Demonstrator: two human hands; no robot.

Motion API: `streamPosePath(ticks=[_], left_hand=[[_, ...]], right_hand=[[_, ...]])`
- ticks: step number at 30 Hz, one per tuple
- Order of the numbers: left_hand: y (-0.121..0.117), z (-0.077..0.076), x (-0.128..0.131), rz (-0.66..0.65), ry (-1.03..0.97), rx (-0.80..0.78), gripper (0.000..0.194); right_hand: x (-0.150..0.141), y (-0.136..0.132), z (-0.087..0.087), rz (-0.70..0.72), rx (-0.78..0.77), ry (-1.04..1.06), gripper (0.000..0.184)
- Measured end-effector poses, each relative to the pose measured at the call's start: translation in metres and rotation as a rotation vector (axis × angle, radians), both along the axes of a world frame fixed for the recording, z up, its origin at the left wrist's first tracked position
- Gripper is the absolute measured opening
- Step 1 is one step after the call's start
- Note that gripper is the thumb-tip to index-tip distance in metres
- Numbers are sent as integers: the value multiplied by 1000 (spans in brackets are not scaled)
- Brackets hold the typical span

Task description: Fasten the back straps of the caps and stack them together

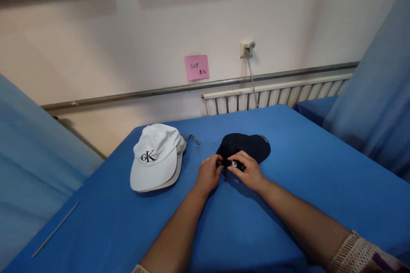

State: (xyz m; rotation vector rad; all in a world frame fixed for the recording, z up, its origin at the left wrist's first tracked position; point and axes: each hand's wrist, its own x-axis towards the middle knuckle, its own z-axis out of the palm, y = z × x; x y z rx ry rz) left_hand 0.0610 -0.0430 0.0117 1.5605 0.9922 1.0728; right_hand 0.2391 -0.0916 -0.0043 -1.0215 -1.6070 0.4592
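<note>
A dark navy cap [248, 145] lies on the blue table [307, 179] with its back toward me. My left hand [209, 174] pinches the cap's rear strap from the left. My right hand [248, 171] is closed on the strap's small buckle from the right. Both hands rest on the cloth at the near edge of the cap. A white cap [156, 155] with a black logo lies to the left, apart from both hands.
A thin rod [55, 229] lies near the table's left edge. Blue cloth panels stand at the left [28, 170] and right [378, 94]. Behind the table are a radiator [275, 96], a wall socket with a cable [246, 49] and a pink note [196, 67].
</note>
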Motion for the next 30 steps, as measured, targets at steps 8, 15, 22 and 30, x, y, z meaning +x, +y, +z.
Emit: streamPosePath(ticks=[8, 15, 22, 30], left_hand=[[29, 2, -34, 484, 159, 167, 28], [31, -4, -31, 509, 37, 20, 34], [24, -2, -26, 369, 404, 108, 20], [15, -14, -10, 167, 403, 63, 46]], right_hand=[[2, -2, 3, -40, 37, 19, 27], [-4, -14, 10, 237, -5, -311, 28], [36, 7, 10, -282, 98, -9, 17], [117, 53, -23, -663, -576, 361, 39]])
